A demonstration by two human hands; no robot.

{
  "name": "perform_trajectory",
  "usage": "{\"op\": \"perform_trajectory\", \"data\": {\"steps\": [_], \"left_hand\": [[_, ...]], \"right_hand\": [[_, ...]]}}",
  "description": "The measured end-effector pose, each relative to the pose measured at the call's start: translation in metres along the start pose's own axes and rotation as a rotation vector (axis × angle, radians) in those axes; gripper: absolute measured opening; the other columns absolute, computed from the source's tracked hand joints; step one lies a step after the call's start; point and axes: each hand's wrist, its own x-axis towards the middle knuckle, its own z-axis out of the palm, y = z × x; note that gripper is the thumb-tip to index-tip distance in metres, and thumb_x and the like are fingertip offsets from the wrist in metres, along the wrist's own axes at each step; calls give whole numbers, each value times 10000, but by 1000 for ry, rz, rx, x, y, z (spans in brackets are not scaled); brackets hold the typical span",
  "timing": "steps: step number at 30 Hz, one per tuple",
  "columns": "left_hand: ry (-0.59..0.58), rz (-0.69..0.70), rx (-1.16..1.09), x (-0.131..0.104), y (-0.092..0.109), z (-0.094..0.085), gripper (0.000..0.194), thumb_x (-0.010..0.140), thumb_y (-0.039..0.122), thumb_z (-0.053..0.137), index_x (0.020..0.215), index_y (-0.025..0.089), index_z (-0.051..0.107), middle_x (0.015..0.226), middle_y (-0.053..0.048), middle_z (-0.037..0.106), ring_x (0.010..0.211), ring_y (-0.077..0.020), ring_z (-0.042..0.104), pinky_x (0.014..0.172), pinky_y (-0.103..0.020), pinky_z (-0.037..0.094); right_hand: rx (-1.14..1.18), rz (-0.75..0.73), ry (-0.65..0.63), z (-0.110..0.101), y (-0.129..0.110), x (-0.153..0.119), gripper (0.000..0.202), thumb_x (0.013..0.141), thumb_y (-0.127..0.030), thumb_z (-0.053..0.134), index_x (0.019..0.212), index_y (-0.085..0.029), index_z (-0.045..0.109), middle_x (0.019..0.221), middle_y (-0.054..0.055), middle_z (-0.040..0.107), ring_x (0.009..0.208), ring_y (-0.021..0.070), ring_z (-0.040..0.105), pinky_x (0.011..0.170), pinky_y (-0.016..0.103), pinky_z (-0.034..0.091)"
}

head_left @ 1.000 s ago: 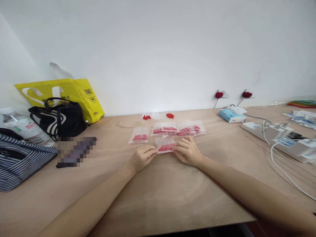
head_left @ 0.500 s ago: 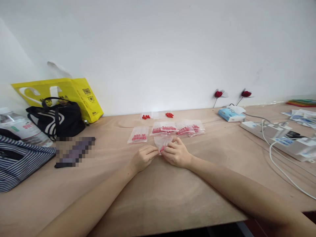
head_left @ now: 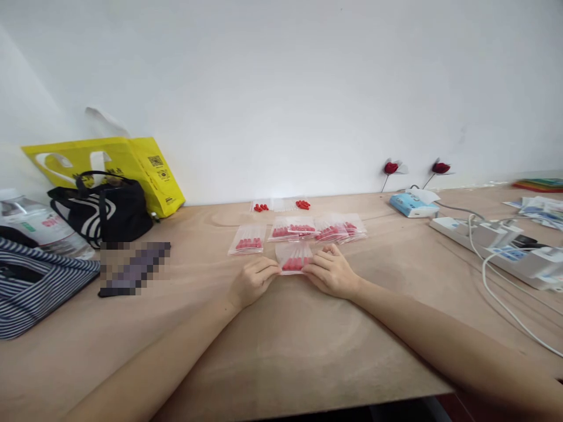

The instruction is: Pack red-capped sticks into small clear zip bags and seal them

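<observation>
Between my two hands is a small clear plastic bag (head_left: pixel 294 253) with a row of red capsule-like pieces along its near end. My left hand (head_left: pixel 255 282) is closed, its fingertips pinching the bag's lower left corner. At the lower right corner my right hand (head_left: pixel 333 273) also grips the bag with bent fingers. Just to the left, flat on the table, lies another filled bag (head_left: pixel 247 239). Behind my hands several filled bags (head_left: pixel 292 227) overlap in a row, and more filled bags (head_left: pixel 341 228) overlap to their right.
Near the wall sit two small clusters of red pieces (head_left: pixel 261 207) on clear bags (head_left: pixel 281 204). A yellow bag (head_left: pixel 165 181), black bag (head_left: pixel 125 214), bottle (head_left: pixel 41 225) and striped bag (head_left: pixel 39 293) stand left. On the right are a tissue pack (head_left: pixel 412 205), power strip (head_left: pixel 453 225) and white cables (head_left: pixel 497 305).
My right hand has shifted right along the bag's near edge, uncovering more of the red pieces. My left hand has stayed almost in place at the left corner.
</observation>
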Motion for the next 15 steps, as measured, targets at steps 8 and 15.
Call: {"op": "perform_trajectory", "data": {"steps": [8,15], "left_hand": [[-15,-48,26,-4,-5,0,112,831,158,496,865,163,603,824,-44,648,743,-124,612,681,-243,515],[0,19,30,0,-3,3,117,819,142,507,851,170,615,783,-38,658,727,-137,603,658,-272,510]], "right_hand": [[79,105,-34,1,6,-6,147,819,-201,452,717,-180,557,646,2,550,653,110,455,690,287,259],[101,103,-27,4,5,-4,129,793,-178,455,696,-171,540,636,-1,544,646,113,443,693,293,267]]}}
